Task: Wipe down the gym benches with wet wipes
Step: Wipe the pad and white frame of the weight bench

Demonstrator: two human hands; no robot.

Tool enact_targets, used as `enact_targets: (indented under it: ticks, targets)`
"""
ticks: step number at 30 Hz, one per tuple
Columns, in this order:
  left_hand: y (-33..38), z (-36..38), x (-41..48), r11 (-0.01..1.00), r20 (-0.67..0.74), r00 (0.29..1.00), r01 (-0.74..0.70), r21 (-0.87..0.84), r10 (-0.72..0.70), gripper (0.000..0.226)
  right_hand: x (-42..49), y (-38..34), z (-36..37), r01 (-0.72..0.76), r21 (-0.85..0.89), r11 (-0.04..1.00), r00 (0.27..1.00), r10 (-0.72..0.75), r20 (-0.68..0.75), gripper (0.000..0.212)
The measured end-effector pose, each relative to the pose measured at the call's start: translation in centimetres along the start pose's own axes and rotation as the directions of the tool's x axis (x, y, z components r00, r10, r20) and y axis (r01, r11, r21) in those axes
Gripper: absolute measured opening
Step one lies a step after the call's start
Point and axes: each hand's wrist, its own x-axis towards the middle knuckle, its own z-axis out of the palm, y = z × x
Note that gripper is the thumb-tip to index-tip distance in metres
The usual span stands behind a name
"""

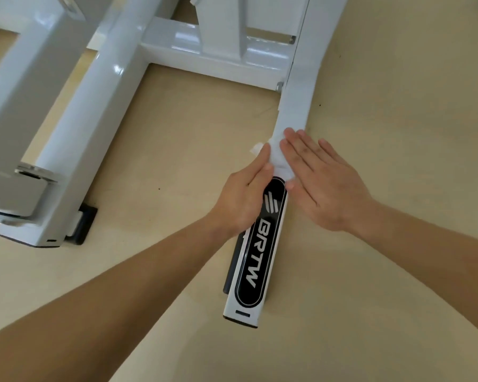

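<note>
Head view: mid-wipe on the glossy white metal bench rail (295, 106), right hand (323, 186) pressing the crumpled white wet wipe (276, 158) flat-fingered, left hand (240, 199) steadying it, curl hidden; next probably needs sliding pressure along the rail.
</note>
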Motion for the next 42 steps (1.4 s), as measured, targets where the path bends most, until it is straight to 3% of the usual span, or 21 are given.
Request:
enact_targets:
  ticks: [4,10,13,15,17,19,21,22,24,26,28,30,33,38,42]
  targets:
    - [2.7,0.5,6.6,1.000,-0.019,1.000,-0.013,0.001,0.013,0.048,4.9,3.6,-1.7,-0.062,-0.032,0.998,0.997,0.063,0.040,0.080]
    - [3.8,0.2,12.2,0.999,-0.029,0.999,-0.025,0.036,0.026,0.072,8.8,6.9,-2.7,-0.117,-0.036,0.992,0.991,0.119,0.053,0.084]
    - [3.7,0.2,10.6,0.997,-0.012,0.999,-0.051,0.058,0.052,0.058,8.0,5.9,-2.1,-0.139,0.009,0.990,0.990,0.139,0.029,0.087]
    - [3.5,0.2,8.0,0.984,0.008,0.993,-0.116,0.136,0.116,0.049,5.9,4.6,-1.4,-0.127,0.072,0.989,0.992,0.127,0.015,0.084]
    - [2.9,0.0,5.3,0.909,0.084,0.965,-0.263,0.322,0.249,0.051,3.5,2.9,-0.3,-0.125,0.206,0.970,0.992,0.127,0.004,0.080]
    - [2.7,-0.5,4.8,0.747,0.236,0.910,-0.414,0.520,0.341,0.057,2.0,1.4,0.7,-0.163,0.455,0.875,0.985,0.170,0.026,0.075]
    - [3.6,-0.9,6.2,0.593,0.323,0.900,-0.437,0.677,0.294,0.058,2.3,0.4,1.2,-0.212,0.749,0.628,0.967,0.244,0.069,0.073]
    - [4.3,-1.0,7.1,0.526,0.343,0.898,-0.439,0.729,0.275,0.055,2.9,0.4,1.2,-0.223,0.838,0.498,0.955,0.285,0.085,0.073]
    - [5.6,-1.2,9.4,0.422,0.372,0.890,-0.453,0.785,0.263,0.054,4.5,1.3,0.8,-0.245,0.887,0.391,0.931,0.350,0.102,0.069]
    - [6.6,-1.2,11.6,0.366,0.388,0.887,-0.458,0.810,0.252,0.054,6.3,2.7,0.4,-0.268,0.884,0.384,0.913,0.395,0.105,0.063]
    - [7.4,-1.0,13.2,0.326,0.394,0.887,-0.456,0.828,0.240,0.054,7.9,3.7,-0.1,-0.281,0.892,0.355,0.895,0.432,0.110,0.071]
    - [7.8,-0.8,13.8,0.321,0.398,0.888,-0.456,0.830,0.232,0.053,8.7,4.0,-0.4,-0.277,0.907,0.317,0.888,0.446,0.115,0.076]
    - [7.2,-1.4,12.5,0.332,0.421,0.873,-0.484,0.810,0.247,0.052,7.5,3.1,0.1,-0.259,0.924,0.281,0.891,0.439,0.117,0.063]
    - [3.9,-3.6,4.5,0.343,0.536,0.816,-0.578,0.740,0.218,0.061,-0.6,-1.9,2.9,-0.200,0.956,0.214,0.951,0.279,0.136,0.068]
    - [1.5,-4.2,-1.2,0.320,0.593,0.782,-0.621,0.716,0.190,0.058,-5.1,-5.9,3.3,-0.232,0.938,0.259,0.960,0.218,0.178,0.071]
